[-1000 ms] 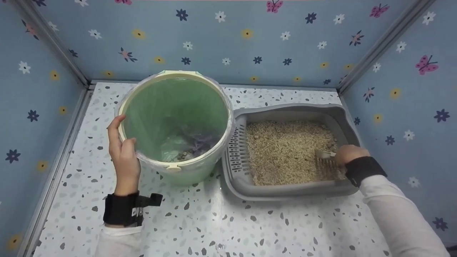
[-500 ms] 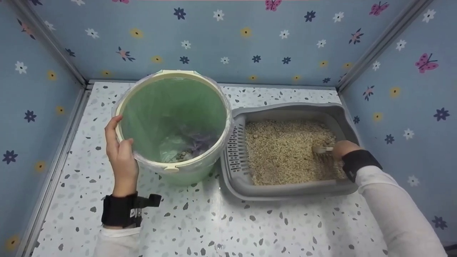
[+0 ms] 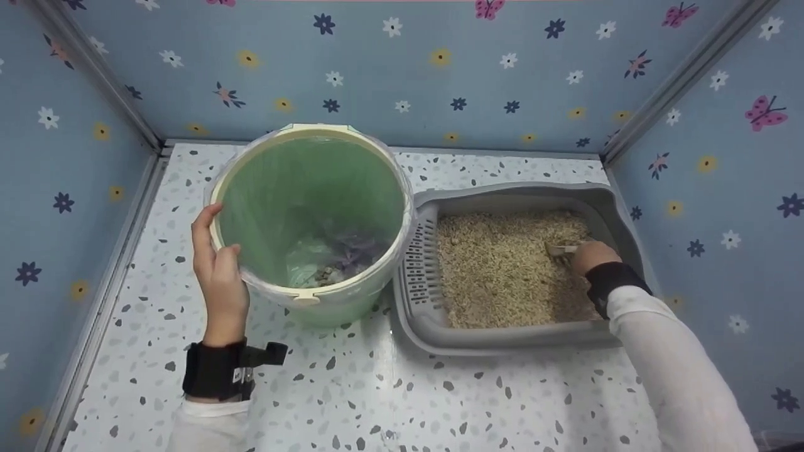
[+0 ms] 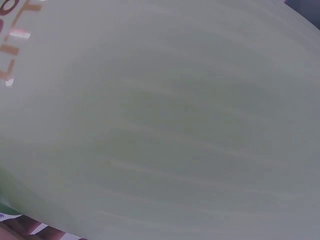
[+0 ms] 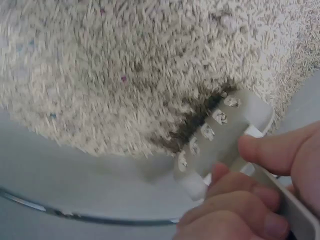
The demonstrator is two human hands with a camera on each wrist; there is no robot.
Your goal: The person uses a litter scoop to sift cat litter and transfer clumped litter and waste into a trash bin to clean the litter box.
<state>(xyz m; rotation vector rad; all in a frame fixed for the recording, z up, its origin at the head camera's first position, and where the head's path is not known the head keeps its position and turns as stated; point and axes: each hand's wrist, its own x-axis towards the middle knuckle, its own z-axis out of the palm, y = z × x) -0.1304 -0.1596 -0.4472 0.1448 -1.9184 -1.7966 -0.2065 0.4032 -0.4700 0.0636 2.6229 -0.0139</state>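
Note:
My right hand (image 3: 593,256) grips the handle of a pale litter scoop (image 3: 561,250) over the right part of a grey litter box (image 3: 483,342). In the right wrist view, the scoop (image 5: 215,145) has its slotted head sunk in the pale cat litter (image 5: 125,65), its front edge hidden in the grains. My left hand (image 3: 221,276) holds the left rim of a light green trash bin (image 3: 333,307), with a finger and the thumb at the rim. A clear bag lines the bin. Only the bin's pale outer wall (image 4: 175,125) fills the left wrist view.
Crumpled purple plastic (image 3: 352,254) and a few clumps lie at the bottom of the bin. The litter box stands right beside the bin on a speckled white tabletop (image 3: 402,402). Flower-patterned blue panels (image 3: 402,69) enclose the back and both sides.
My right hand has drawn the scoop a little to the left and farther back through the litter. The left hand keeps its place on the bin's rim.

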